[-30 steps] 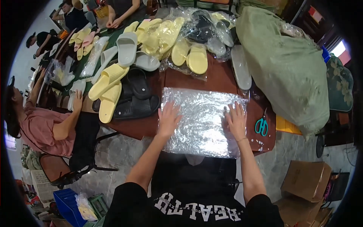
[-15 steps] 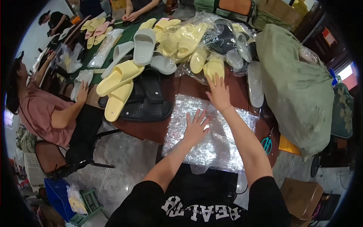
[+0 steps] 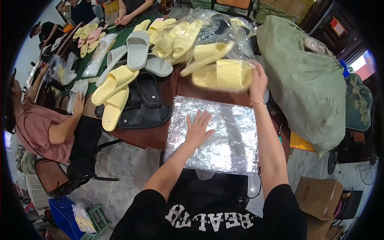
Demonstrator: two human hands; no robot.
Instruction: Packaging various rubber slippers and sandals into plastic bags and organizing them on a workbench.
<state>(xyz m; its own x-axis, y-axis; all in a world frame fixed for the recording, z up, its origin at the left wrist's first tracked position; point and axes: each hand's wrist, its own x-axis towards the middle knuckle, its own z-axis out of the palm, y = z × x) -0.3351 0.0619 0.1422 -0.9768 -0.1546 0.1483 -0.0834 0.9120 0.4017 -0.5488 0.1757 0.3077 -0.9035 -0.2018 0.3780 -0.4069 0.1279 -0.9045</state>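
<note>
My left hand (image 3: 199,129) lies flat, fingers spread, on a stack of clear plastic bags (image 3: 224,150) at the table's near edge. Beyond the stack, my right hand (image 3: 258,82) grips the right end of a yellow slipper (image 3: 234,76), held sideways above the table and slightly blurred. Shiny clear film seems to cover it. Just behind it a second yellow slipper (image 3: 208,54) tilts; whether both share one bag I cannot tell. To the left sit loose yellow slippers (image 3: 114,96), black slippers (image 3: 150,114) and grey slippers (image 3: 138,50).
A heap of bagged yellow slippers (image 3: 186,38) lies at the back. A large green sack (image 3: 304,84) bulges at the right edge of the table. At the left, a person in a pink shirt (image 3: 50,130) rests a hand on a grey slipper (image 3: 77,96). Another person's hands (image 3: 125,20) show at the far side.
My right hand has taken hold of a yellow slipper and lifted it rightward off the heap. My left hand stays on the plastic bags. The whole view has shifted slightly.
</note>
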